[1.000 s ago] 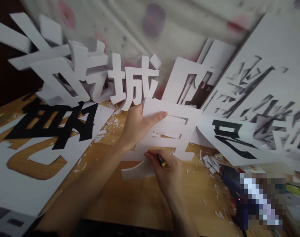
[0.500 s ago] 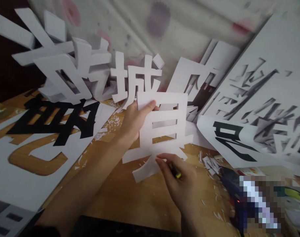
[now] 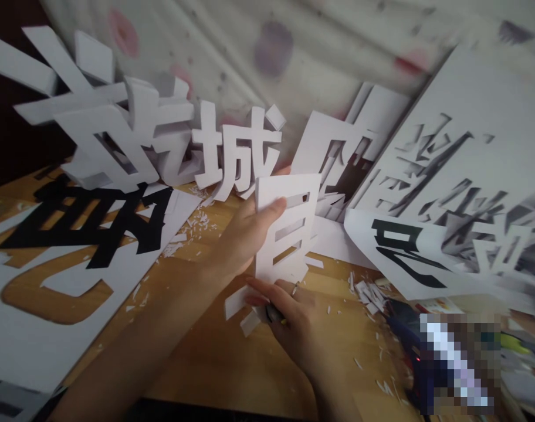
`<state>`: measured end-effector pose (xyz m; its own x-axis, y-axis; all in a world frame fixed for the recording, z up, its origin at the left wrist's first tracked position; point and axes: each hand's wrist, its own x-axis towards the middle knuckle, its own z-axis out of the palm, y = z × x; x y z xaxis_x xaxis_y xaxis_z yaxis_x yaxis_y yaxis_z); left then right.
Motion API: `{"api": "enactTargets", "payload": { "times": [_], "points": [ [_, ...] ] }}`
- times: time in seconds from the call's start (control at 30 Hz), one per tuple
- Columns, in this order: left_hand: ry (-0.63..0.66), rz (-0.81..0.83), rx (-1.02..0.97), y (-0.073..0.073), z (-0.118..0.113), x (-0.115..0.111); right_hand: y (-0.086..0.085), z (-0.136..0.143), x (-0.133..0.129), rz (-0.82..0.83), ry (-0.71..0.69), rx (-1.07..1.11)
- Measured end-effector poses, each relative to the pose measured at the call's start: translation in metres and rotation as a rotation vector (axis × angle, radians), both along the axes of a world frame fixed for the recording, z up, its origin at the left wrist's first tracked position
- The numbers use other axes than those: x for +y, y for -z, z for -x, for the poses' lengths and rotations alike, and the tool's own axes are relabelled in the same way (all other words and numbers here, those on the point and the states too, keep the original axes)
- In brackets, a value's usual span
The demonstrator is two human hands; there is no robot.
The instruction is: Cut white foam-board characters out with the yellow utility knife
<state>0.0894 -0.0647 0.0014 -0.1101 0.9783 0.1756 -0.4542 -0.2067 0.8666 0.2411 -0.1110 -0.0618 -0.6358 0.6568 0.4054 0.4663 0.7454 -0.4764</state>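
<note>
White letters: big thick ones (image 3: 95, 126) at far L, standing at back of the table (image 3: 197, 363).
Black letter: flat shape (image 3: 69, 217) lying in front of them, partly over a white sheet (image 3: 34, 351) w/ a curved hole cut in it.
Paper bits: small scraps (image 3: 199, 223) on the wood, R of the sheet.
Middle letter: white, upright (image 3: 252, 149), behind the L hand (dotted curtain (image 3: 206, 35) hangs at the back).
L hand: left hand (image 3: 245, 234) closed on the cut-out's L side, thumb on front, other fingers mostly hidden behind.
Cut-out: white piece w/ 3 slots (image 3: 295, 215), held up, tilted, above the table, approx. centre.
R hand: right hand (image 3: 296, 316) curled round a small dark tool (image 3: 274, 313), thumb & index by the lower legs; exact contact can't tell.
Strips: small pile (image 3: 371, 298), R of both hands.
White board: slotted, leaning (image 3: 483, 88) at far R.
</note>
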Motion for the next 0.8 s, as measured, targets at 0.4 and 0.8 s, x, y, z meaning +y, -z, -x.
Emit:
{"api": "enactTargets", "payload": {
  "times": [0.4,0.8],
  "points": [
    [0.079,-0.11,0.143,-0.003,-0.001,-0.009,-0.018,-0.009,-0.014,-0.066,0.172,0.002],
    [-0.046,-0.179,0.402,-0.002,-0.004,-0.019,-0.013,-0.008,-0.021,-0.069,0.037,0.022]
  ]
}}
